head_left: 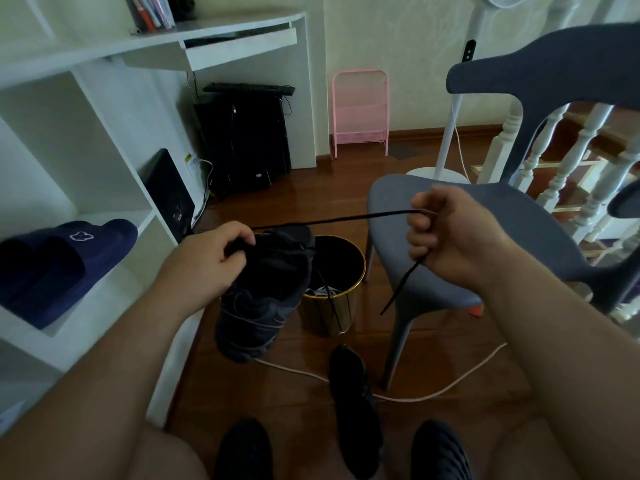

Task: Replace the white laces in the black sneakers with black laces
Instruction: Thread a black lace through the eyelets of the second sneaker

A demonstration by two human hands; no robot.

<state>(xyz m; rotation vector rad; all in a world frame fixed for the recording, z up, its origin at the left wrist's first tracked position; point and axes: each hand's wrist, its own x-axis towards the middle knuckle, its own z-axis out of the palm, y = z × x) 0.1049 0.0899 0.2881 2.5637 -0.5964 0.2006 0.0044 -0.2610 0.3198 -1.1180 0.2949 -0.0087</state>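
White shelving unit (114, 188) fills the left side, one, with a desk surface at the top carrying a row of books (152, 10). One grey chair (485, 237) on the right, its seat behind the right hand; one white pedestal fan (450, 133) stands beyond it, next to white stair balusters (571, 161). One black computer tower (246, 140) under the desk with one keyboard (249, 88) lying on top. One pink wire rack (360, 112) against the far wall. Two navy slippers (62, 268), side by side on a lower shelf. One gold wastebasket (332, 289) on the wood floor, white laces (323, 291) visible inside it. Black sneakers, two counted: one sneaker (263, 292) held up in the air, toe hanging down, in front of the basket; the second sneaker (356, 410) lies on the floor between the person's feet. One pale cable (433, 396) runs across the floor under the chair. Two hands. Left hand (211, 258) grips the raised sneaker at its collar, fingers curled into the top edge. Right hand (450, 233) is closed in a fist around one black lace (332, 221); the lace runs taut from the sneaker's top across to the fist, and its free end hangs below the hand. A second dark strand dangles from the sneaker over the basket; cannot tell whether it is the same lace.
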